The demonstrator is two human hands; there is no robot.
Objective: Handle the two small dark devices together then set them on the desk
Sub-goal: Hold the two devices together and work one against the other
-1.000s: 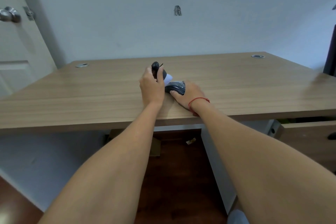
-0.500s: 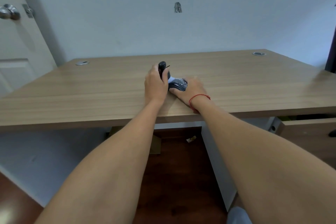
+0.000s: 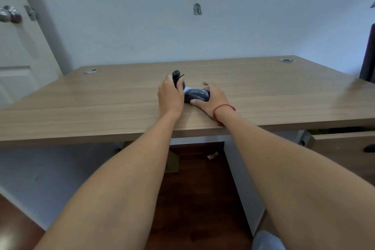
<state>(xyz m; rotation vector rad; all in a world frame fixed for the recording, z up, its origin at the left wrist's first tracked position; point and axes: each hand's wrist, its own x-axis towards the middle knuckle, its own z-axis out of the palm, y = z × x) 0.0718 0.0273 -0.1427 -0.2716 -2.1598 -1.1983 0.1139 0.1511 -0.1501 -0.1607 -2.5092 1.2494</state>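
Two small dark devices sit near the middle of the wooden desk (image 3: 101, 103). My left hand (image 3: 170, 96) grips the upright dark device (image 3: 176, 76), whose rounded top sticks out above my fingers. Right beside it lies a flat dark oval device (image 3: 197, 95) on the desk surface. My right hand (image 3: 213, 98) cups this flat device from the right, thumb against its near edge and fingers spread over its far side. Something pale shows between the two devices.
Two round cable grommets (image 3: 91, 71) (image 3: 287, 60) sit at the desk's far corners. A door with a metal knob (image 3: 10, 14) stands at the left. A dark chair back (image 3: 368, 59) rises at the right edge. A drawer unit (image 3: 345, 144) is below right.
Both hands and the two devices have shifted slightly farther onto the desk. My right fingers have lifted and spread over the flat device.
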